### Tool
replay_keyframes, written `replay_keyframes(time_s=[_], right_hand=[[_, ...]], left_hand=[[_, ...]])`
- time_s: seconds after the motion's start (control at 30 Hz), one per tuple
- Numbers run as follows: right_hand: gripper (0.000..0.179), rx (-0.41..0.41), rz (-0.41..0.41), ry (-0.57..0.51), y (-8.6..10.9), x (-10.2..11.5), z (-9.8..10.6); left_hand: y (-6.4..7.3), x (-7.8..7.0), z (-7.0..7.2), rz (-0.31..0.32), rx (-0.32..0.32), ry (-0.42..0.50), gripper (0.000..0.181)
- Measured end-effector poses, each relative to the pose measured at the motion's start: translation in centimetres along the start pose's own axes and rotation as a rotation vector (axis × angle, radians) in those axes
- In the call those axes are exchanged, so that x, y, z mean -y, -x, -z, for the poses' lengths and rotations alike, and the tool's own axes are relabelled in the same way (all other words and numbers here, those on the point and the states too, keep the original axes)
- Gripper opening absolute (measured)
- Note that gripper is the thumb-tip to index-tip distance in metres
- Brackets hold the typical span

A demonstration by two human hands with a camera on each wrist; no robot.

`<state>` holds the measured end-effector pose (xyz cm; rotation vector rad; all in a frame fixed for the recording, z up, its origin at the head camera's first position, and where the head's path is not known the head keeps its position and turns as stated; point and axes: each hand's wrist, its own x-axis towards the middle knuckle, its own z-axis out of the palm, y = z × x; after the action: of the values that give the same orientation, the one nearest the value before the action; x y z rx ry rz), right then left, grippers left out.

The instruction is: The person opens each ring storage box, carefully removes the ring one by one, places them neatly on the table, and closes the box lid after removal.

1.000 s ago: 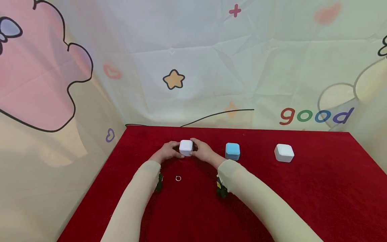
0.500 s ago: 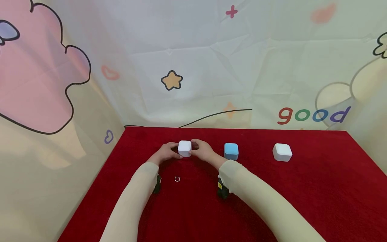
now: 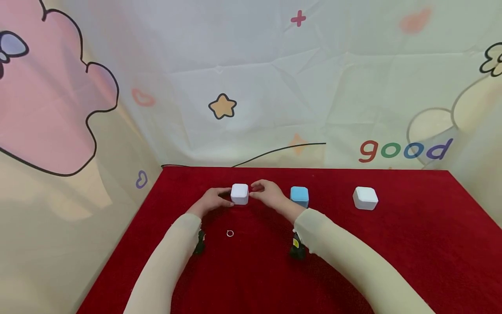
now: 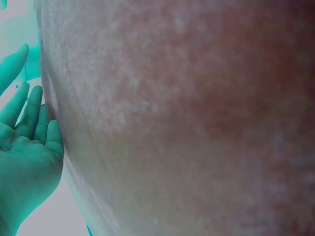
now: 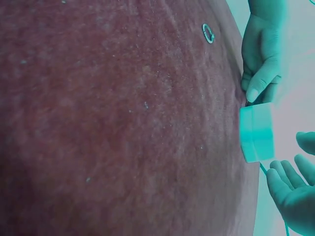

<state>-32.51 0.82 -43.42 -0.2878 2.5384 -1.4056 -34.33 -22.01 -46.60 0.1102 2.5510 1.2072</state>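
A small white rounded box [image 3: 239, 194] sits on the red cloth, between my two hands. My left hand [image 3: 213, 200] is at its left side, fingers relaxed, with the thumb tip right by the lower left corner. In the left wrist view that hand's fingers [image 4: 33, 110] spread loosely. My right hand [image 3: 270, 194] stands just off the box's right side, thumb and fingers parted. The right wrist view shows a gap between the box [image 5: 256, 132] and the right hand [image 5: 295, 196]. A small ring [image 3: 230, 233] lies nearer me on the cloth.
A light blue box [image 3: 300, 196] stands right of my right hand, partly behind the wrist. Another white box [image 3: 365, 198] is farther right. The red cloth [image 3: 423, 244] ends at a printed fabric backdrop [image 3: 274, 104], with a side panel at left.
My right hand has drawn back to the right from the white box, leaving a gap. The left hand has eased slightly left and loosened. The boxes and ring stay in place.
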Motion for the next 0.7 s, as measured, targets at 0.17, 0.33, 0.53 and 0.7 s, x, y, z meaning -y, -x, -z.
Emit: replay_keyframes(time_s=[0.17,0.33,0.53,0.7], right_hand=[[0.039,0.012,-0.020,-0.071,0.8,-0.1,0.6],[0.040,0.032,0.005,-0.124,1.7,0.2,0.9],[0.039,0.033,0.056,-0.077,3.0,0.3,1.5],[0.037,0.036,0.074,-0.122,4.3,0.0,2.3]], left_hand=[[0.9,0.0,0.1,-0.007,-0.003,0.065,0.063],[1.9,-0.2,0.3,-0.025,-0.009,0.087,0.059],[2.6,0.3,0.5,-0.013,-0.038,0.121,0.054],[3.3,0.6,0.8,-0.035,-0.062,0.114,0.049]])
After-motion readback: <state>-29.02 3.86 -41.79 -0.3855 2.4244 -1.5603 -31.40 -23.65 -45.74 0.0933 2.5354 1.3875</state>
